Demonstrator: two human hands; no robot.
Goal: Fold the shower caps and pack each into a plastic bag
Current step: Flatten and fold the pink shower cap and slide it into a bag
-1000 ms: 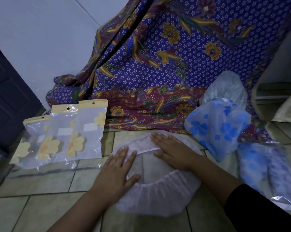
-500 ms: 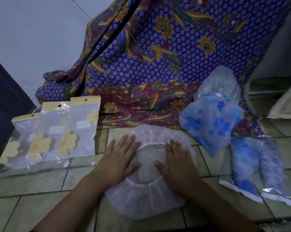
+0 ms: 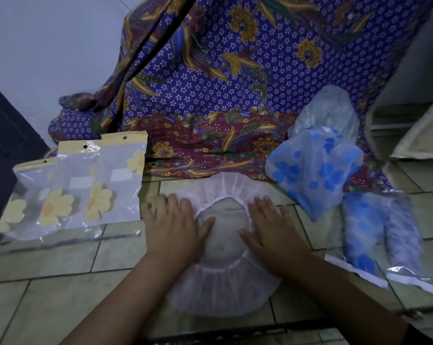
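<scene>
Both hands lie palm-down with fingers spread flat, nothing clamped in either grip. The left hand (image 3: 171,226) presses the left side of a pale pink shower cap (image 3: 222,287), and the right hand (image 3: 272,232) presses its right side; the thumbs point inward over the cap's open middle. The cap lies spread on the tiled floor (image 3: 61,295), its gathered elastic rim forming a ring through which the tile shows.

The step in hand looks like the flattening that precedes the first fold: the cap is smoothed into a round but no edge is yet turned over. The next move probably calls for one hand to pinch an edge and carry it across to the opposite side while the other pins the cap down, since the thin film is likely to slide or spring back at the elastic.

Just beyond the right hand, to its right, a blue-flowered shower cap (image 3: 315,170) sits in a loose heap, with a clear one (image 3: 327,110) behind it, both unfolded. Nearer the person on that side lie two packed bags (image 3: 379,240) holding folded caps, so part of the work seems done.

To the left of the left hand, well apart from it, lie overlapping empty plastic bags (image 3: 86,185) with yellow flower prints and card headers; one will be needed once the pink cap is folded small. A purple patterned cloth (image 3: 235,95) hangs behind everything.
</scene>
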